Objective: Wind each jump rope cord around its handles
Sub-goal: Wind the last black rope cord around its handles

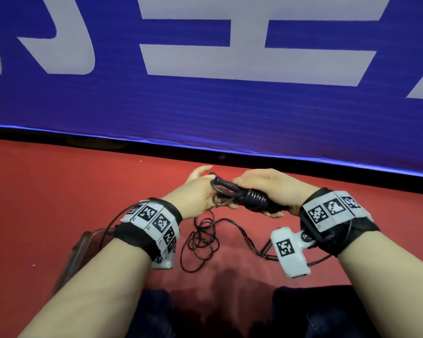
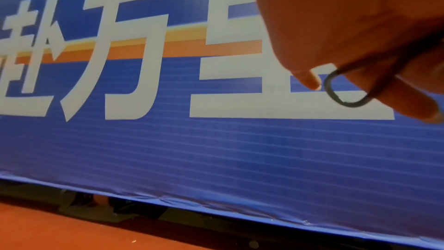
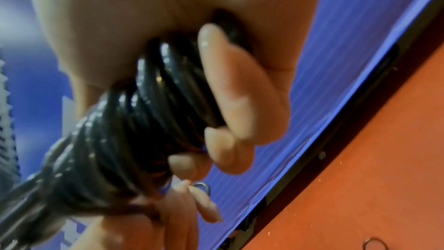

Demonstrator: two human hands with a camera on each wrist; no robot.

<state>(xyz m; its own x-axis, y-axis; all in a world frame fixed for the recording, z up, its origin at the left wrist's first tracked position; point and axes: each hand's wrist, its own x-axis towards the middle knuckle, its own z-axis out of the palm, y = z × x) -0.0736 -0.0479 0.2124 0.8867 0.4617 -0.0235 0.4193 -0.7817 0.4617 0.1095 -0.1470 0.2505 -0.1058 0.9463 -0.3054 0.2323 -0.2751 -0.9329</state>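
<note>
Both forearms reach forward, wrists banded, hands meeting at centre. Right hand (image 1: pixel 264 189), palm down, has its fingers (image 3: pixel 230 90) curled round the wound handles (image 1: pixel 250 197). Left hand (image 1: pixel 199 191), palm turned inward, pinches a cord (image 2: pixel 346 90) loop between thumb and fingers

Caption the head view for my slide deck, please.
Right hand grips the cord-wound handles; left hand guides the cord.

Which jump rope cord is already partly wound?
The thick glossy black cord, coiled round the handles in the right hand. The thin black cord lies tangled on the red floor.
</note>
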